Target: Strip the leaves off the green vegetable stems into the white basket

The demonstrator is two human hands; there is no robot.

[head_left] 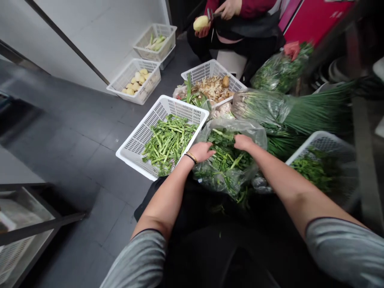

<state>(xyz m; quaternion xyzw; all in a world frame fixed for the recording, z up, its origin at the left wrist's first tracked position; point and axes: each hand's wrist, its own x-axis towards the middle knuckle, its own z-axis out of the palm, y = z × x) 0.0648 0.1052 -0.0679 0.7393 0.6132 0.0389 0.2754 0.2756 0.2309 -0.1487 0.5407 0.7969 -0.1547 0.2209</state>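
A clear plastic bag (255,132) full of leafy green stalks (229,158) lies open in front of me, close against my lap. My left hand (202,152), with bands at the wrist, is at the bag's left side, its fingers closed at the greens. On the far right side of the bag, my right hand (243,142) is closed on the leafy greens, its fingertips partly hidden. Left of the bag stands a white basket (135,148) holding a heap of trimmed green stems (169,142).
A second basket (202,71) holds peelings; peeled potatoes (136,82) fill another. Bundled long green stalks (318,110) lie right, near a basket of greens (315,170). Opposite, a person holds a potato (201,23) and a peeler (210,15). A metal rack (42,230) stands left.
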